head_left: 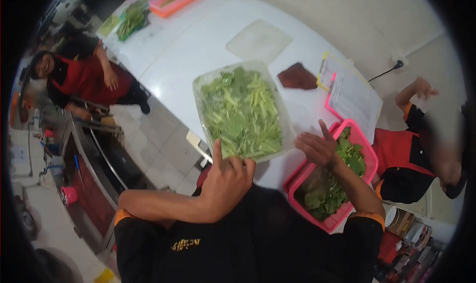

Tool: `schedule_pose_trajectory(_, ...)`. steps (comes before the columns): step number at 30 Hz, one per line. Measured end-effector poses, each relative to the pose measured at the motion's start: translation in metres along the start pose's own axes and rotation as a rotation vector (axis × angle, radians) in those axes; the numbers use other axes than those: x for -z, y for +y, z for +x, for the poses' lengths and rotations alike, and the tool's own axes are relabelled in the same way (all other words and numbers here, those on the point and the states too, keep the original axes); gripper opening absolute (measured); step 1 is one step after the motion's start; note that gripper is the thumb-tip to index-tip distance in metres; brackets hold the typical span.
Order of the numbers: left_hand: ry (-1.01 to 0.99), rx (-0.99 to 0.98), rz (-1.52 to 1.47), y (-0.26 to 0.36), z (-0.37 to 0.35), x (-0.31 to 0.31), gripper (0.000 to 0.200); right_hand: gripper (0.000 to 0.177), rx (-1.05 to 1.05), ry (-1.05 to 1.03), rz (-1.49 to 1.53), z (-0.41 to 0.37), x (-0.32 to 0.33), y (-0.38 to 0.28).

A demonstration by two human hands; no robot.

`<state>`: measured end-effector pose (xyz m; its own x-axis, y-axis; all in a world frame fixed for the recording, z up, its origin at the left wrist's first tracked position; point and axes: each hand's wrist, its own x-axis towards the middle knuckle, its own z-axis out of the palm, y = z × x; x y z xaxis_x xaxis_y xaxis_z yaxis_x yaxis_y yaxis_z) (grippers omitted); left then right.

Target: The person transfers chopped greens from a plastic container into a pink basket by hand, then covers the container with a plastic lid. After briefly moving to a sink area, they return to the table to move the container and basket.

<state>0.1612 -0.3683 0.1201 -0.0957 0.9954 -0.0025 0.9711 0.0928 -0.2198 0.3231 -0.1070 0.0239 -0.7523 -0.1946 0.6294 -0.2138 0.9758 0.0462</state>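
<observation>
A clear rectangular plastic container (pixel 197 100) full of cut leafy greens (pixel 243 112) sits in front of me, with shiny clear film over its top. My left hand (pixel 225 186) is at its near edge, the index finger stretched up onto the film and the other fingers bent over the rim. At the right near corner is my right hand (pixel 320 146), its fingers extended and thumb raised, the fingertips at the edge of the film. Beneath my right forearm stands a pink basket (pixel 374 156) holding more leafy greens (pixel 325 194), partly covered by the arm.
A translucent lid (pixel 260 40), a dark red cloth (pixel 297 77) and a clipboard with paper (pixel 354 99) lie on the white table (pixel 181 47). Greens (pixel 134 19) and an orange tray (pixel 176 1) are farther off. One person (pixel 91 75) stands left, another (pixel 404 149) right.
</observation>
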Motion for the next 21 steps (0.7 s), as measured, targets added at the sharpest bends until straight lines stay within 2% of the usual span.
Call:
schedule_pose_trajectory(1,-0.001,0.025,-0.098,0.001,-0.002,-0.005,0.011,0.009,-0.025,-0.022,0.052,-0.008,-0.001,-0.004)
schedule_pose_trajectory(5,0.085,0.206,-0.473,-0.012,-0.009,-0.040,0.023,0.010,-0.374,0.024,0.380,-0.020,-0.013,-0.025)
schedule_pose_trajectory(6,0.115,0.256,-0.560,-0.017,-0.015,-0.046,0.026,0.012,-0.356,-0.024,0.446,-0.015,-0.012,-0.027)
schedule_pose_trajectory(8,0.121,0.199,-0.553,-0.023,-0.027,-0.046,0.032,0.016,-0.337,-0.114,0.567,-0.007,-0.004,-0.035)
schedule_pose_trajectory(9,0.149,0.129,-0.534,-0.026,-0.033,-0.044,0.032,0.027,-0.376,-0.176,0.576,-0.012,-0.002,-0.039)
schedule_pose_trajectory(10,0.187,0.055,-0.506,-0.032,-0.036,-0.043,0.032,0.029,-0.354,-0.199,0.537,-0.012,-0.002,-0.045)
schedule_pose_trajectory(11,0.163,0.069,-0.518,-0.033,-0.042,-0.051,0.024,0.031,-0.329,-0.219,0.492,-0.010,0.000,-0.052)
schedule_pose_trajectory(14,0.190,-0.071,-0.285,-0.053,-0.061,-0.077,0.019,0.034,-0.278,-0.192,0.311,-0.019,-0.004,-0.078)
schedule_pose_trajectory(16,0.321,-0.087,-0.266,-0.053,-0.067,-0.088,0.021,0.032,-0.213,-0.091,0.188,-0.018,-0.006,-0.091)
schedule_pose_trajectory(21,0.583,-0.005,-0.248,-0.050,-0.071,-0.123,0.017,0.024,-0.258,-0.001,-0.005,-0.025,-0.013,-0.109)
